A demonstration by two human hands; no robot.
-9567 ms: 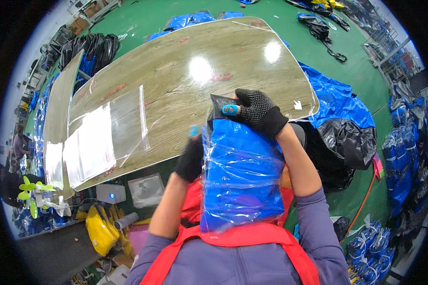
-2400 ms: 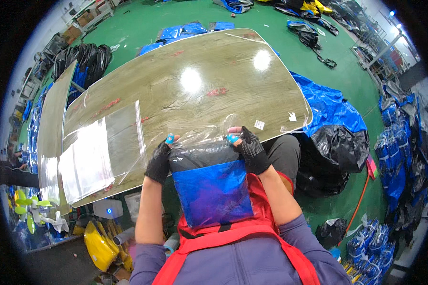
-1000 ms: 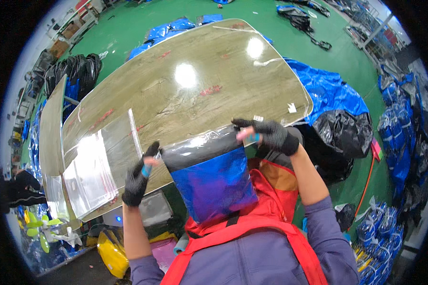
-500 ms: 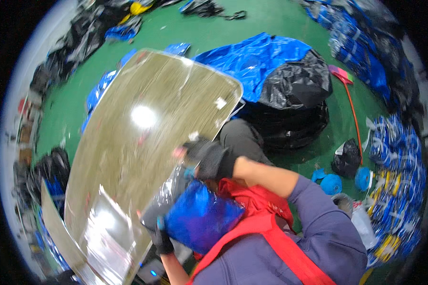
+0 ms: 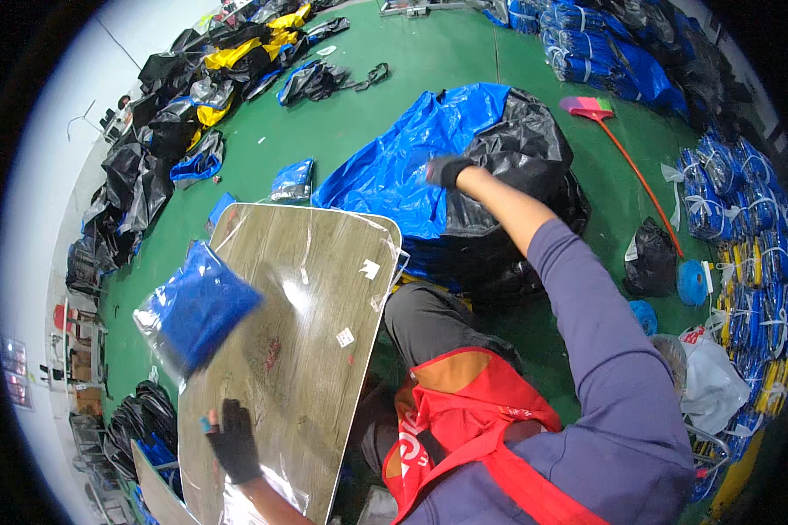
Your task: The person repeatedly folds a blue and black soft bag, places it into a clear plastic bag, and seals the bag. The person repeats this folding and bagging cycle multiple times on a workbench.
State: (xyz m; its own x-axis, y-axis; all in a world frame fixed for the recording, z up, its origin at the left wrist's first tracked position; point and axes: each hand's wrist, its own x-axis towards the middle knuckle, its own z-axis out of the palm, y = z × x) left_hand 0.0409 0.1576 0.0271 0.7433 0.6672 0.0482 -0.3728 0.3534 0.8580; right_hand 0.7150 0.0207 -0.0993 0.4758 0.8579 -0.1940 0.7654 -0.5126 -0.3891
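Note:
My left hand [image 5: 234, 440], in a black fingerless glove with blue on a finger, is over the wooden-patterned tabletop [image 5: 324, 350]. Its fingers are stretched out and hold nothing. Beyond them a blue folded packet in clear plastic [image 5: 200, 302], blurred, is apart from the hand, over the tabletop's left edge. My right hand [image 5: 449, 171], gloved alike, reaches out over a large blue and black sack [image 5: 398, 166] of sheet plastic. Its fingertips are smeared by motion, so whether they touch or grip the sack does not show.
Another blue packet [image 5: 292, 180] lies on the green floor past the table. Black and yellow bags [image 5: 153, 166] are heaped along the left wall. At right are a pink broom [image 5: 589, 108], a black bag [image 5: 650, 261], blue rolls [image 5: 693, 282] and tied blue bundles [image 5: 740, 197].
Both hands were on the blue packet near my lap. It has left them and moved left across the tabletop. My left hand has opened; my right hand has moved out over the sack.

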